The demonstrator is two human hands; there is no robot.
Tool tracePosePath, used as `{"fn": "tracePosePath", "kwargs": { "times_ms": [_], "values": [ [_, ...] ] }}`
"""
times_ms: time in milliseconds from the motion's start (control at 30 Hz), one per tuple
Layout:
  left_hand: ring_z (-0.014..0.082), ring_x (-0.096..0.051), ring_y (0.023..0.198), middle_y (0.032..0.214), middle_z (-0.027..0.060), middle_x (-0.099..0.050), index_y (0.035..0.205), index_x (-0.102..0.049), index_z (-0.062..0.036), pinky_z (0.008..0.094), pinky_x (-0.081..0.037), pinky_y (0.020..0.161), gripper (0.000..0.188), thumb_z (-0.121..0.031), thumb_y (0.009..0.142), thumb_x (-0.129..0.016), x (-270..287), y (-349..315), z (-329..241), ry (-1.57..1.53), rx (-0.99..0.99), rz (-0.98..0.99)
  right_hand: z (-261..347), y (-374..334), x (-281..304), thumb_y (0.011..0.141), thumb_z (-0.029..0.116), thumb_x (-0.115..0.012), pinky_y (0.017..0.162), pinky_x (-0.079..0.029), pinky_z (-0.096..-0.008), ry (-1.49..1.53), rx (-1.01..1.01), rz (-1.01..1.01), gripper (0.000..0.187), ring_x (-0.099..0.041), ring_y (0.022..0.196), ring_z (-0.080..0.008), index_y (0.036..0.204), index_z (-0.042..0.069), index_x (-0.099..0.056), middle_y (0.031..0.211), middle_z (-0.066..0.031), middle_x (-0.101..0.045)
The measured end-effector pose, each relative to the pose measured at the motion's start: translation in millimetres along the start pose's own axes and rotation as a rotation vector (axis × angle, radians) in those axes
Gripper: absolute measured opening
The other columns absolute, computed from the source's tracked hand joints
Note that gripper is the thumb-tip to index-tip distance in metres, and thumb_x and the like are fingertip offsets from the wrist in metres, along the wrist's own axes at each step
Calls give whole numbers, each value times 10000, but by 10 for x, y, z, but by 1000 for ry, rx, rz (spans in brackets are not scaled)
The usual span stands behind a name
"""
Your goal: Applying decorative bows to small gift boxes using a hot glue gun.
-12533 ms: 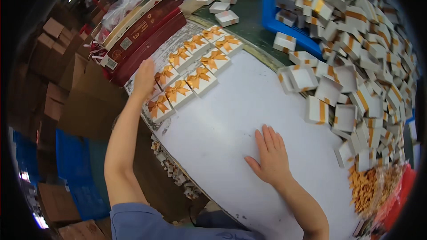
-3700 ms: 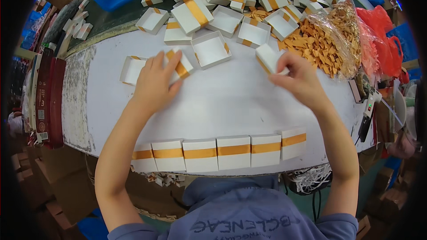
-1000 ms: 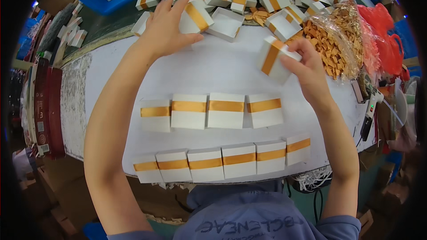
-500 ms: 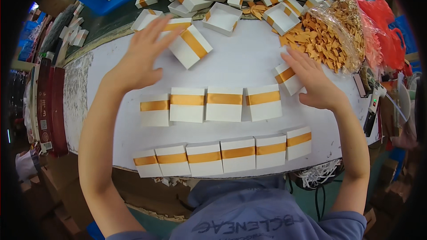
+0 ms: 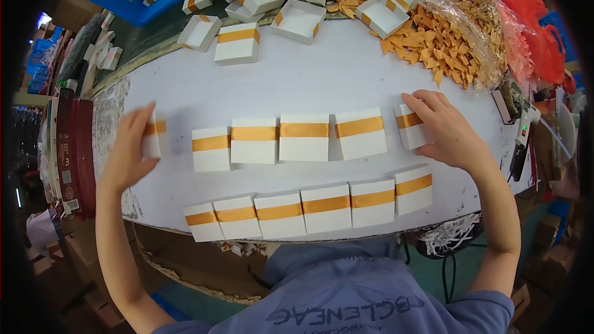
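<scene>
My left hand (image 5: pixel 127 148) grips a small white box (image 5: pixel 153 140) with a gold ribbon band, beyond the left end of a row of similar boxes. Fingers and thumb wrap its outer side, slightly blurred. At the row's right end, my right hand (image 5: pixel 447 128) has its fingers and thumb around another banded white box (image 5: pixel 409 122). Between them stand several white boxes, among them a middle one (image 5: pixel 304 148). A second row of several banded boxes, including a central one (image 5: pixel 326 218), lines the near table edge.
Loose gold ribbon bows (image 5: pixel 442 46) spill from a clear plastic bag at the far right, beside a red bag (image 5: pixel 526 21). Open white boxes (image 5: pixel 299 21) pile up at the back. A blue crate (image 5: pixel 133 3) stands far left, and a glue gun (image 5: pixel 525 133) lies right.
My left hand has come left and nearer, carrying a box from the back of the table. My right hand has brought its box slightly nearer and straightened it beside the row.
</scene>
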State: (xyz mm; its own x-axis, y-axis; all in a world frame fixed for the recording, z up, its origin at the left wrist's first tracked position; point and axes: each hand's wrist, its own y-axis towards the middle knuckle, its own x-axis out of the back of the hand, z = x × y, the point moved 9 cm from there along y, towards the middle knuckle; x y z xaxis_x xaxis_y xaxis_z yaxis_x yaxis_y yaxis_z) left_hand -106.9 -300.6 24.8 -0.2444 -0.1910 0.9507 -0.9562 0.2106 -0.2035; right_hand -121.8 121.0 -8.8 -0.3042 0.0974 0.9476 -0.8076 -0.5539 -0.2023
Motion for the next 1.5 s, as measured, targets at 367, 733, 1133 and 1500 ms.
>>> {"fn": "tracePosePath", "kwargs": {
  "times_ms": [367,733,1133,1500],
  "values": [
    [316,-349,1211,1347,136,-362,1371,-284,-94,362,-337,1020,998,-28,518,-796,-698,-121,-465,-216,-61,231,114,125,-209,895,209,-501,959,-361,-347,344,-8,164,453,-405,1154,-322,1287,16,-383,1258,-190,-409],
    [358,-111,1345,1459,211,-83,1375,-304,-91,466,-149,1066,790,-422,738,-633,-753,-645,-425,-306,-125,26,241,-249,-294,836,248,-574,993,-327,-378,266,-60,77,528,-354,1206,-356,1296,60,-394,1326,-197,-354],
    [380,-180,1332,1431,239,-192,1301,-416,-51,432,-180,1064,591,-97,739,-593,-1165,-804,-813,-509,-57,-288,219,-765,-383,742,425,-618,1006,-234,-495,-19,-123,-326,603,-288,1267,-384,1213,70,-492,1368,-175,-346],
    [305,-220,1330,1432,184,-236,1256,-453,9,404,-179,1065,416,-33,842,-450,-1377,-544,-1676,-759,-113,-383,-668,-1145,-148,751,374,-631,1006,-243,-510,-57,-146,-424,521,-320,1257,-343,1182,112,-501,1355,-143,-372]
  ]
}}
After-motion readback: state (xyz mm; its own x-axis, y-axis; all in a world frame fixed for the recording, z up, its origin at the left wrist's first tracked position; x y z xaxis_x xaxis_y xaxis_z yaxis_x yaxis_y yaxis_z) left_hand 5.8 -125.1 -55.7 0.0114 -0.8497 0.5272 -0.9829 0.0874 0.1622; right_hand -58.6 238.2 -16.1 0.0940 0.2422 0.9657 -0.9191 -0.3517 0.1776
